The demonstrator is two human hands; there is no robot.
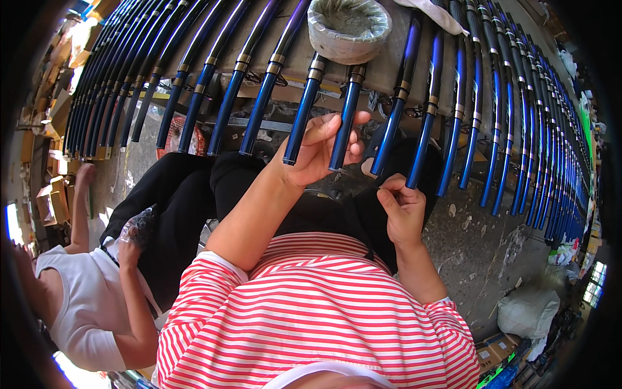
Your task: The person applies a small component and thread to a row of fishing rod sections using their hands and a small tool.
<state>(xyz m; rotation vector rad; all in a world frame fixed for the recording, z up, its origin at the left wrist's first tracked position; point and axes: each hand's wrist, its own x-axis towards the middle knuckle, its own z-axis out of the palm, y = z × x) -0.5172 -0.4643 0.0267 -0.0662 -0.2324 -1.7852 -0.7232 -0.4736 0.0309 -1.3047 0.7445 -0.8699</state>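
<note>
A long row of glossy blue fishing rods (254, 117) with gold-coloured bands lies side by side, their lower ends jutting toward me. My left hand (311, 155) is palm up beneath the middle of the row. Its thumb and fingers close around one fishing rod (348, 120) below its gold bands. To the right, my right hand (405, 211) is at the lower end of another rod (424, 142), with thumb and fingertips pinched together. Whatever may be between those fingertips is too small to make out.
A plastic-lined bowl (350, 29) of greyish contents stands on the bench among the rods, near a white cloth (437, 14). At my left sits a co-worker in a white top (91, 311). A white sack (528, 311) and cardboard boxes (495, 350) are on the floor at right.
</note>
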